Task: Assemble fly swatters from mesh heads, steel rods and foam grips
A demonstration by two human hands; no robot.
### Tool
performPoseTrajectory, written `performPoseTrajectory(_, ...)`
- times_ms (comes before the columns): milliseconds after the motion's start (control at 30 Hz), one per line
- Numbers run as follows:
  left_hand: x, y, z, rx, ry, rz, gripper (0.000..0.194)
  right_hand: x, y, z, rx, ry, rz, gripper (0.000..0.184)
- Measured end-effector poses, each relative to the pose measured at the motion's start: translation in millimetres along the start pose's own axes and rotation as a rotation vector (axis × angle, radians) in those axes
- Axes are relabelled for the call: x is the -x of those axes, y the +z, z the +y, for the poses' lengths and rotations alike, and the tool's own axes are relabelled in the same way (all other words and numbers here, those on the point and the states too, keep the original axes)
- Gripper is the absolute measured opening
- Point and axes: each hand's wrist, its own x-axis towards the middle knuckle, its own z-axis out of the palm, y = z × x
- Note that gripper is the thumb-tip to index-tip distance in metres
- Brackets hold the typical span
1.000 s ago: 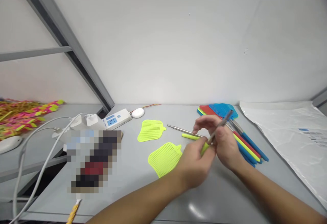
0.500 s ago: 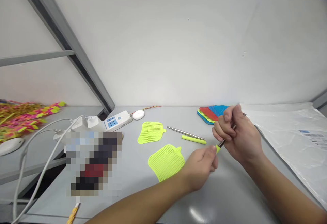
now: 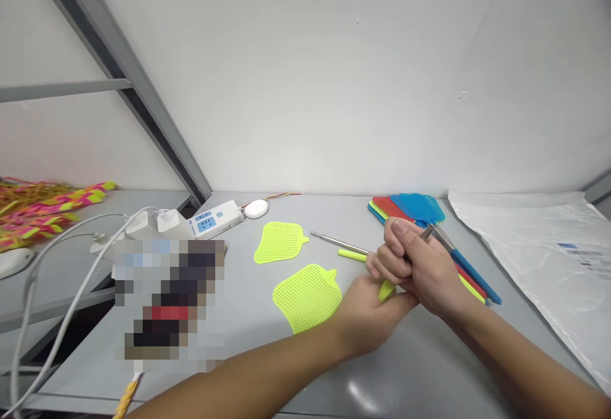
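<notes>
Your left hand (image 3: 365, 317) is closed around a yellow-green handle grip (image 3: 386, 290), and your right hand (image 3: 424, 263), just beside it, is clenched around a metal rod (image 3: 427, 232), both raised over the tabletop (image 3: 248, 311) right of centre. To their left lie a near mesh swatter head (image 3: 309, 298) and a far mesh swatter head (image 3: 279, 242), both yellow-green; a loose rod (image 3: 337, 241) lies beyond your left hand, and stacked flyswatters (image 3: 417, 207) occupy the far right.
</notes>
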Motion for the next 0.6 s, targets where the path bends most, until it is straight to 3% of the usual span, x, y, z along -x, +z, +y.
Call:
performPoseTrajectory(133, -2.9, 0.7, 2.8, 0.088, 0.094, -0.034, 0.029, 0.6, -2.1, 1.3, 0.101, 0.055, -0.09, 0.037)
performPoseTrajectory(300, -4.0, 1.5, 1.0, 0.1, 0.108, -0.017, 0.03, 0.1, -3.7, 0.4, 0.186, 0.043, -0.127, 0.035)
performPoseTrajectory(500, -2.1, 1.0, 0.7, 0.002, 0.094, -0.005, 0.02, -0.7, -4.4, 3.1, 0.241, 0.045, -0.141, 0.032)
performPoseTrajectory(600, 1.4, -0.2, -0.1, -0.023, 0.063, -0.031, 0.001, -0.6, -8.2, 7.1, 0.312, 0.027, -0.151, 0.031)
